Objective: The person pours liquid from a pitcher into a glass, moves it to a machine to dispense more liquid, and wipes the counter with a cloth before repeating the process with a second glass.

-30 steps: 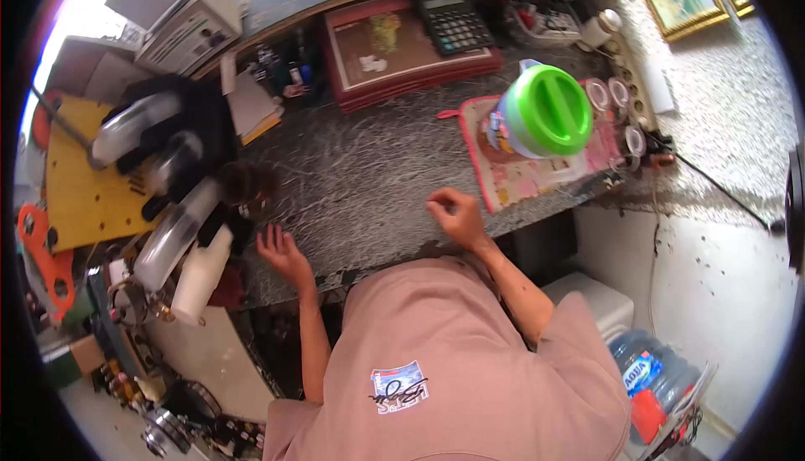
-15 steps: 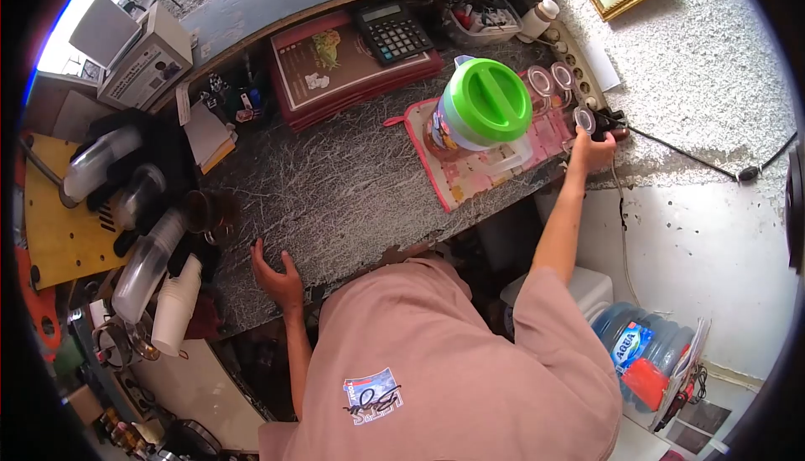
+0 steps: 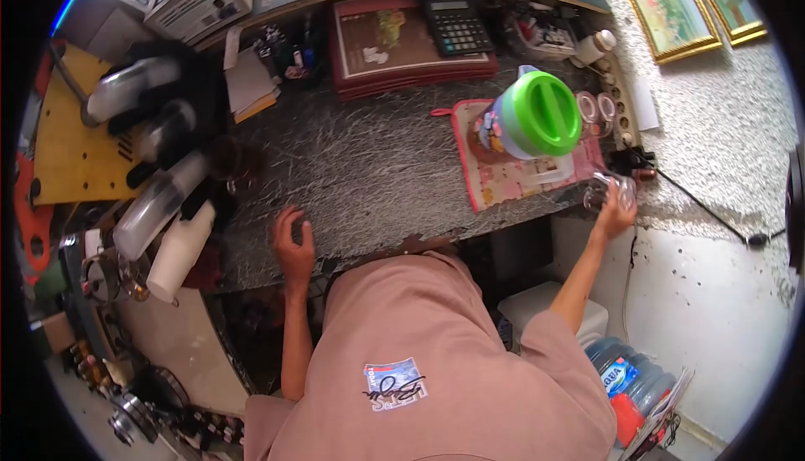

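At the far left, a flat orange piece sits beside a yellow board with dark holes. Next come stacks of clear plastic cups lying slanted, and a slanted stack of white cups. A dark brown glass vessel stands on the dark, scratched, grey-streaked desk, close to these stacks.

The left hand is at the front edge of the desk, its grip loosely spread, with the fingers curved and the thumb apart. Whether it touches the surface, I cannot tell. Farther back lie white papers with a yellow edge, then a maroon-bordered stack of flat books with a black calculator on top.

To the right, a pink patterned cloth mat carries a translucent jug with a bright green lid. Two small clear vessels with round rims stand just behind and right of the jug.

At the desk's right front corner, the right hand has its grip closed around a clear glass cup, near the mat's right end. The cup's exact tilt is hard to tell.
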{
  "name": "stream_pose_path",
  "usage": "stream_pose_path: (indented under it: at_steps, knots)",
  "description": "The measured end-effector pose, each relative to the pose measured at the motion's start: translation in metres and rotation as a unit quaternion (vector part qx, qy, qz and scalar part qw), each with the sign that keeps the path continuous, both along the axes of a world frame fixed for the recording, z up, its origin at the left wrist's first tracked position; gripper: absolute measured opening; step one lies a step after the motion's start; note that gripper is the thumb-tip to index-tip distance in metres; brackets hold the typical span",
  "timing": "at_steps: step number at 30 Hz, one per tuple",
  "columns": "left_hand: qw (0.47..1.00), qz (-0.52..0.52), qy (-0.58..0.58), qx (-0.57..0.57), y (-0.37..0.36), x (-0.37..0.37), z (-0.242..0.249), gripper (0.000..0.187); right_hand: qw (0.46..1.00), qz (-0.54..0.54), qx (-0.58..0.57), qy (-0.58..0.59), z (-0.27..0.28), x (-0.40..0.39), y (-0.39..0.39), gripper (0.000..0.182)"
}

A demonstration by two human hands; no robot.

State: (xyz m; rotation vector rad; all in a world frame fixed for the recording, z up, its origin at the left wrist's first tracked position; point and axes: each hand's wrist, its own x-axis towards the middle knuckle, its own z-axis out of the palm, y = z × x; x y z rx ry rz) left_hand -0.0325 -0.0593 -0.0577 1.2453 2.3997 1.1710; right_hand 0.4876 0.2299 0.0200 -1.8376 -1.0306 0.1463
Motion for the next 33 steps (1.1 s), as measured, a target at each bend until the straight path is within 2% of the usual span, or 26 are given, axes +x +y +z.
stream_pose_path:
  at_steps: [1, 3, 5, 7, 8, 9, 10, 11, 13, 14, 15, 16, 17, 19, 20, 21, 23, 24, 25, 27, 28, 30, 31, 33]
  knots:
    - [1.000, 0.006, 0.003, -0.007, 0.001, 0.004, 0.007, 0.023, 0.995, 0.016, 0.038, 0.093, -0.001, -0.006, -0.021, 0.054]
    - [0.998, -0.028, -0.052, 0.012, 0.005, 0.016, 0.020, 0.022, 0.971, 0.029, 0.042, 0.234, -0.002, -0.018, -0.060, 0.041]
    - [0.997, -0.047, -0.067, 0.013, 0.010, 0.028, 0.026, 0.024, 0.924, 0.073, 0.043, 0.373, -0.032, -0.013, -0.092, 0.051]
    - [0.981, -0.121, -0.149, 0.017, 0.017, 0.042, 0.037, 0.032, 0.881, 0.118, 0.039, 0.457, -0.041, -0.046, -0.123, 0.056]
    - [0.982, -0.117, -0.148, 0.011, 0.020, 0.048, 0.045, 0.032, 0.845, 0.113, 0.041, 0.520, -0.032, -0.081, -0.132, 0.056]
    - [0.962, -0.172, -0.210, -0.023, 0.025, 0.054, 0.054, 0.045, 0.805, 0.107, 0.044, 0.582, -0.023, -0.112, -0.139, 0.057]
    - [0.934, -0.227, -0.270, -0.056, 0.031, 0.059, 0.063, 0.058, 0.758, 0.164, -0.008, 0.631, -0.032, -0.121, -0.147, 0.057]
    - [0.935, -0.226, -0.268, -0.059, 0.038, 0.064, 0.074, 0.058, 0.703, 0.220, -0.057, 0.674, -0.041, -0.130, -0.155, 0.057]
    - [0.890, -0.322, -0.322, -0.036, 0.048, 0.076, 0.089, 0.083, 0.614, 0.266, -0.131, 0.731, -0.041, -0.173, -0.156, 0.056]
    - [0.891, -0.323, -0.318, -0.038, 0.052, 0.082, 0.091, 0.083, 0.613, 0.265, -0.150, 0.729, -0.045, -0.198, -0.156, 0.057]
    - [0.891, -0.333, -0.309, 0.021, 0.057, 0.087, 0.092, 0.089, 0.612, 0.265, -0.168, 0.726, -0.047, -0.222, -0.154, 0.058]
    - [0.887, -0.342, -0.299, 0.079, 0.059, 0.090, 0.093, 0.096, 0.550, 0.306, -0.229, 0.743, -0.049, -0.238, -0.152, 0.057]
    - [0.889, -0.341, -0.295, 0.080, 0.060, 0.091, 0.092, 0.096, 0.482, 0.345, -0.287, 0.752, -0.049, -0.253, -0.150, 0.058]
    - [0.910, -0.223, -0.316, 0.147, 0.063, 0.089, 0.088, 0.093, 0.457, 0.377, -0.313, 0.742, -0.034, -0.292, -0.144, 0.063]
    - [0.926, -0.179, -0.306, 0.133, 0.064, 0.085, 0.097, 0.089, 0.434, 0.404, -0.339, 0.730, -0.028, -0.307, -0.141, 0.068]
    - [0.927, -0.179, -0.303, 0.132, 0.065, 0.078, 0.097, 0.089, 0.433, 0.405, -0.338, 0.731, -0.034, -0.315, -0.139, 0.068]
    - [0.945, -0.089, -0.293, 0.115, 0.068, 0.062, 0.095, 0.085, 0.472, 0.471, -0.427, 0.611, -0.051, -0.326, -0.135, 0.073]
    - [0.953, -0.074, -0.269, 0.116, 0.070, 0.058, 0.098, 0.082, 0.535, 0.467, -0.438, 0.551, -0.039, -0.330, -0.135, 0.070]
    - [0.953, -0.072, -0.271, 0.115, 0.072, 0.054, 0.098, 0.082, 0.535, 0.467, -0.440, 0.550, -0.041, -0.330, -0.136, 0.070]
    - [0.977, -0.059, -0.188, 0.083, 0.081, 0.045, 0.097, 0.080, 0.686, 0.533, -0.327, 0.371, -0.047, -0.330, -0.135, 0.059]
    - [0.977, -0.057, -0.189, 0.085, 0.085, 0.041, 0.094, 0.080, 0.686, 0.534, -0.328, 0.369, -0.045, -0.326, -0.132, 0.059]
    - [0.989, -0.058, -0.124, 0.062, 0.091, 0.035, 0.087, 0.078, 0.758, 0.505, -0.249, 0.330, -0.039, -0.306, -0.127, 0.046]
    - [0.988, -0.059, -0.127, 0.062, 0.092, 0.033, 0.085, 0.078, 0.760, 0.503, -0.250, 0.328, -0.036, -0.296, -0.125, 0.046]
    - [0.994, -0.054, -0.089, 0.043, 0.097, 0.028, 0.081, 0.077, 0.848, 0.406, -0.136, 0.312, -0.030, -0.270, -0.122, 0.032]
